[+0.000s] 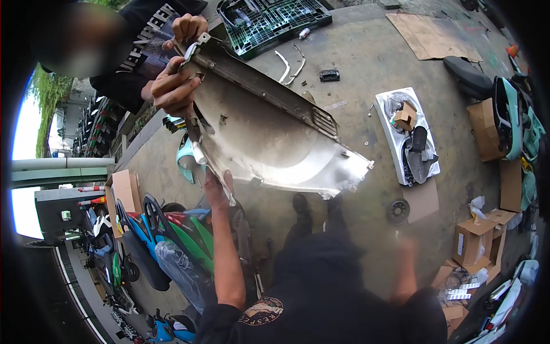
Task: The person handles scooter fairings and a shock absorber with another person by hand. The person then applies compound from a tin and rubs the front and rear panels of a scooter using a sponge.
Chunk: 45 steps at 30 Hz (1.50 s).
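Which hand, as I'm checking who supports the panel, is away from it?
The wearer's right hand, blurred at lower right, is apart from the panel; the left hand is at its lower-left edge, the other person's hands grip its upper end.

My left arm [228, 258] extends toward the far left, the left hand [217, 192] raised, partly hidden; my right forearm [406, 278] extends at right, the right hand [405, 245] blurred.

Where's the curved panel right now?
Head view, upper left of centre: the curved panel is held by a co-worker's hands at its upper-left end, with the person's left hand at its lower-left edge.
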Available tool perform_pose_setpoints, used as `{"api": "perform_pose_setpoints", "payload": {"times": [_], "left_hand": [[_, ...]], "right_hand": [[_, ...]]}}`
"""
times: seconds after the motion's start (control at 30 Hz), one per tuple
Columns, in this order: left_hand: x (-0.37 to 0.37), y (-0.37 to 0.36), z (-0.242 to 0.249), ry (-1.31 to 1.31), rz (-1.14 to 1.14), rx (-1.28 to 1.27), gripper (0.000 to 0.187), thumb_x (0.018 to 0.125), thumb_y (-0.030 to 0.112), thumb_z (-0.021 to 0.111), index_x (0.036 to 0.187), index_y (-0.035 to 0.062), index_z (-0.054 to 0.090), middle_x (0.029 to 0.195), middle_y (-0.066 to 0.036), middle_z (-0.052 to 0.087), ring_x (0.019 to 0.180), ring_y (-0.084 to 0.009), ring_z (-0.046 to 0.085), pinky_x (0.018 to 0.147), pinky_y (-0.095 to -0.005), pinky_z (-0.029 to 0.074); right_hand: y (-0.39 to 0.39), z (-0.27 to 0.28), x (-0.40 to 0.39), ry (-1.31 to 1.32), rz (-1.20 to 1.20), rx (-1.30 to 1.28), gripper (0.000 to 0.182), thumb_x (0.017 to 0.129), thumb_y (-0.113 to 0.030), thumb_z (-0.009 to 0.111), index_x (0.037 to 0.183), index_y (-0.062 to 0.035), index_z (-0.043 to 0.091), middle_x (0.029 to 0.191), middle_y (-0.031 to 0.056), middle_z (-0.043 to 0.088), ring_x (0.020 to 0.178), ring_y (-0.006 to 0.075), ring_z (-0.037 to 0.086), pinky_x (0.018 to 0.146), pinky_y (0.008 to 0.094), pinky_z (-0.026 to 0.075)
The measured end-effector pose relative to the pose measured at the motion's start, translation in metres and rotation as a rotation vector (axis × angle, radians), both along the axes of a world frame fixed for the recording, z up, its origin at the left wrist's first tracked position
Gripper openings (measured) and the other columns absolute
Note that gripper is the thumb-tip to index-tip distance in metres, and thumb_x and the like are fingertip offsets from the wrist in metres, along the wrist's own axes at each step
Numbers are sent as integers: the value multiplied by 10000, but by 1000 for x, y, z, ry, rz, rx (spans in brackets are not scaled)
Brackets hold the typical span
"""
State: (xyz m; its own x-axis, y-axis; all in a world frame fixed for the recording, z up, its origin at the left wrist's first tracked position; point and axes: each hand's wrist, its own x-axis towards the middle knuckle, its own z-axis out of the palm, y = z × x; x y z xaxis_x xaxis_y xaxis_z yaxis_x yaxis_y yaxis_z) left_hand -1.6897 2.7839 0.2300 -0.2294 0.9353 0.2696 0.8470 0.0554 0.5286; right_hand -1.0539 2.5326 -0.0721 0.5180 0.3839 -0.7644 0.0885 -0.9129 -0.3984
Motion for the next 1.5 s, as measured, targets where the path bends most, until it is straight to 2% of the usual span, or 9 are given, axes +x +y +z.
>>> {"api": "perform_pose_setpoints", "payload": {"times": [0.13,0.27,0.33,0.47,0.53,0.7,0.83,0.93,1.5], "left_hand": [[1,-11,18,-1,55,87,390,884,164,689,1191,-62,606,1042,-231,693,946,-374,679,883,-415,506],[5,-32,32,-592,302,-221,486,1049,397,491,1163,-48,651,1050,-99,679,1021,-217,628,894,-356,500],[-4,-41,46,-609,354,-193,516,1006,506,505,1124,30,663,990,-60,670,861,-163,599,727,-314,486],[2,-58,69,-773,423,-83,462,986,457,530,1162,40,619,1009,-87,657,811,-186,610,649,-322,497],[3,-67,71,-1062,368,107,434,935,206,645,1295,-9,536,1206,-132,643,1085,-241,648,1006,-418,490],[-8,-74,95,-1126,367,248,425,928,164,623,1301,-12,521,1209,-134,635,1128,-254,627,998,-415,503],[-9,-78,95,-1349,356,170,460,882,101,648,1311,5,514,1182,-136,636,1106,-252,634,980,-425,513],[-10,-87,61,-1170,523,542,476,836,11,667,1288,5,517,1141,-117,638,1069,-242,639,977,-411,508],[6,-90,2,-1459,544,372,382,858,83,616,1215,-43,566,1122,-147,661,1061,-315,656,951,-468,533]], "right_hand": [[-3,17,-24,3,105,57,348,862,-319,712,1171,-158,708,1038,70,704,822,234,620,551,400,428],[-10,5,-33,19,5,-109,297,859,-290,705,1118,-146,725,972,75,704,769,229,618,533,402,425],[4,7,-43,51,-36,-177,270,857,-275,702,1089,-141,734,934,78,704,741,225,616,528,404,425],[0,-17,-37,52,51,-158,244,852,-262,700,1049,-127,747,876,79,703,694,224,615,523,406,430],[8,-35,-38,47,136,-110,240,850,-245,698,1043,-112,751,874,81,706,686,221,617,532,402,437],[-32,-140,-17,13,247,327,208,836,-208,706,1005,-99,757,868,72,708,759,203,626,546,391,445],[35,-37,-56,138,-99,-88,259,858,-208,695,1084,-87,730,933,64,709,823,232,638,632,402,492],[66,-27,-69,176,-36,-45,303,872,-249,693,1150,-127,707,1002,66,696,827,247,629,596,421,468],[111,15,-78,198,106,-57,350,877,-274,709,1210,-169,674,1195,64,669,1057,280,605,746,538,458]]}}
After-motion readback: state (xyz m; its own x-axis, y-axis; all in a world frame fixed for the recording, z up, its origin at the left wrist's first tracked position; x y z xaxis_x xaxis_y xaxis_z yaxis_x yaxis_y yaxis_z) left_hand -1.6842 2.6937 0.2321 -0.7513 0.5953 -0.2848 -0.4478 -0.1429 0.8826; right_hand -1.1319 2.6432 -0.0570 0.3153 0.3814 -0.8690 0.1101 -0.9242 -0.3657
